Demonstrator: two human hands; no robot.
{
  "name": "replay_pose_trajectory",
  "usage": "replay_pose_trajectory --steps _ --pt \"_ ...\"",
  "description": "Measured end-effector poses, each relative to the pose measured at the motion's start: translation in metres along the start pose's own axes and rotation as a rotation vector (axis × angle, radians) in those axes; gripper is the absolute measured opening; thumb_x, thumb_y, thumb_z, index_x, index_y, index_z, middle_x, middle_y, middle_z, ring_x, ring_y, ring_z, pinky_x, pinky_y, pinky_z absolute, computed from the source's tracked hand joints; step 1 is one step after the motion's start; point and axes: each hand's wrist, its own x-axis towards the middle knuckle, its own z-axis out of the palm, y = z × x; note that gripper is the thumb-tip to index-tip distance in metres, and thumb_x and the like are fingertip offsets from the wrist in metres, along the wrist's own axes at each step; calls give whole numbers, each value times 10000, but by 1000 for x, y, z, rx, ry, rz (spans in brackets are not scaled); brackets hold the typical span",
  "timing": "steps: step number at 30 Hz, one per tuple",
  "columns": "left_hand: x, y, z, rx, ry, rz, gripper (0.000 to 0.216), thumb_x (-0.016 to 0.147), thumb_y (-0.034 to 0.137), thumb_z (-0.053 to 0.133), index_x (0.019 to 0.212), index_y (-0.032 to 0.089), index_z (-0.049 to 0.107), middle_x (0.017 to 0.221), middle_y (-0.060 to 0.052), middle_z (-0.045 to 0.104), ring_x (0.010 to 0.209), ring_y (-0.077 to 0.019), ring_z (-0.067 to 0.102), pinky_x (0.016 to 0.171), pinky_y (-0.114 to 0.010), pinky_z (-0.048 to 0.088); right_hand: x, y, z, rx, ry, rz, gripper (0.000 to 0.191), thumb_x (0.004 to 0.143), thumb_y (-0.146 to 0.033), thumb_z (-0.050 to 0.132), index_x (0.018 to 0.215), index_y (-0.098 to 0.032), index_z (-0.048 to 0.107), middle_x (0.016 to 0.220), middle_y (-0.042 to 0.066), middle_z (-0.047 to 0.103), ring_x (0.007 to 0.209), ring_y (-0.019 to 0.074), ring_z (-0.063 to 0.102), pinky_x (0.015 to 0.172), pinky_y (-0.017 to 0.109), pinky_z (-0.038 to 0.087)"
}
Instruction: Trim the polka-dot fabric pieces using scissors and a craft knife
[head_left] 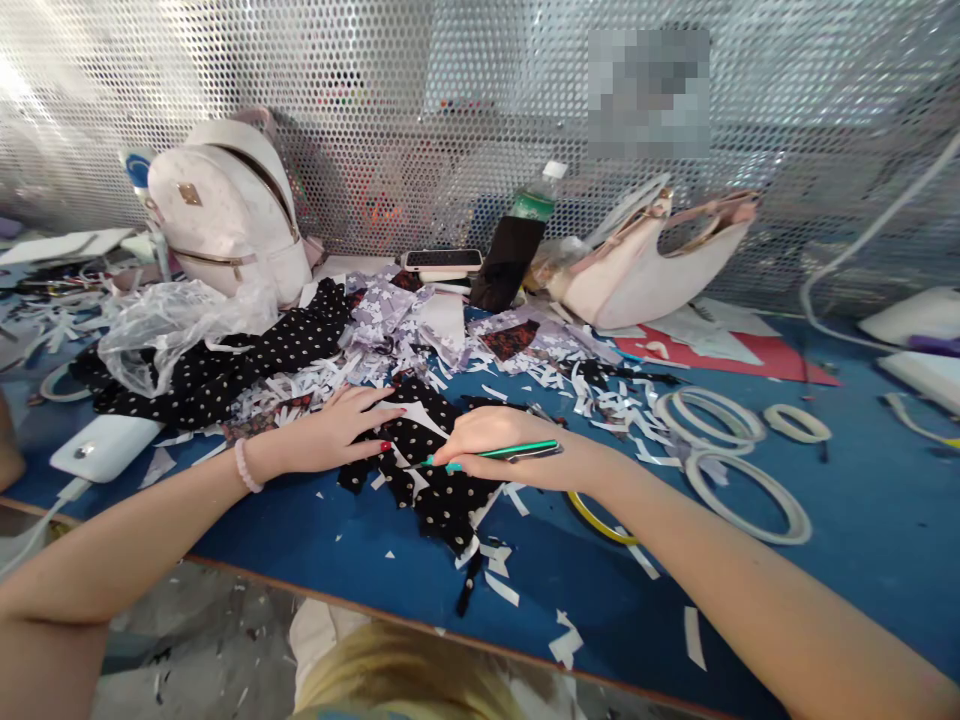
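Note:
My right hand [491, 438] is closed around a slim green pen [525, 450], its tip pointing left and down at the cloth. Beneath both hands lies a piece of black polka-dot fabric [450, 500] with uneven edges. Spread fingers of my left hand [337, 430] rest flat on its left side, just left of the pen tip. White paper pieces [421, 415] lie on the fabric between the two hands. A pink beaded bracelet [246, 466] circles my left wrist.
White strips [330, 370] and patterned scraps litter the blue table [300, 530]. Tape rolls [750, 500] lie at right. A backpack [225, 210], phone [442, 260], bottle [536, 195] and handbag [652, 270] stand along the perforated back panel. A white power bank [105, 447] lies left.

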Motion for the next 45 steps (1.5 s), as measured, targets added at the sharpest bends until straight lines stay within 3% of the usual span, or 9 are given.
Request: replay_pose_trajectory --steps 10,14,17,21,30,35,39,45 --pt "-2 8 -4 38 -18 -21 487 1019 421 378 1481 266 371 1540 -159 349 1425 -329 320 1174 -610 156 -4 -8 -10 -48 23 2 272 996 -247 480 968 -154 734 806 58 729 772 139 628 741 270 452" --pt "-3 14 -6 61 15 -23 460 1010 377 410 1447 234 429 1508 -178 371 1411 -350 323 1158 -628 189 -6 -7 -11 -41 27 7 264 993 -272 494 1000 -153 730 841 64 737 807 144 638 748 272 450" --pt "-3 16 -9 78 67 47 413 1000 362 446 1382 216 502 1499 -175 374 1400 -344 325 1156 -608 220 -7 -9 -10 -44 22 26 290 1000 -315 482 1001 -164 730 860 66 740 803 148 642 751 279 452" --pt "-1 18 -14 50 28 229 367 979 360 513 1312 210 552 1469 -154 434 1326 -307 411 1132 -529 313 -7 -11 -11 -58 13 48 317 1006 -347 461 1002 -178 730 868 66 741 793 153 646 744 286 456" --pt "-1 23 -22 -59 -5 318 178 924 347 609 979 179 627 1253 -139 585 1195 -275 512 1049 -440 385 -2 -19 -10 -111 -59 10 282 1002 -263 453 996 -156 714 940 81 747 860 163 673 803 281 465" --pt "1 25 -20 -93 28 262 143 964 236 515 911 171 631 1092 -106 624 1053 -217 565 988 -369 407 -4 -20 -11 -99 -24 -14 291 1005 -292 460 990 -154 715 922 75 749 853 162 674 805 276 468" --pt "4 24 -17 -135 50 232 175 980 244 478 927 157 620 1047 -102 624 996 -201 574 949 -329 433 -4 -13 -7 -50 32 -34 302 1012 -315 449 1013 -159 708 942 75 749 871 155 674 783 263 482" --pt "6 22 -15 -135 48 184 253 1017 254 385 966 154 612 1035 -99 619 971 -196 575 928 -327 450 0 -3 5 -17 -2 -3 337 1024 -360 414 1077 -168 686 983 84 736 899 162 662 785 270 484"
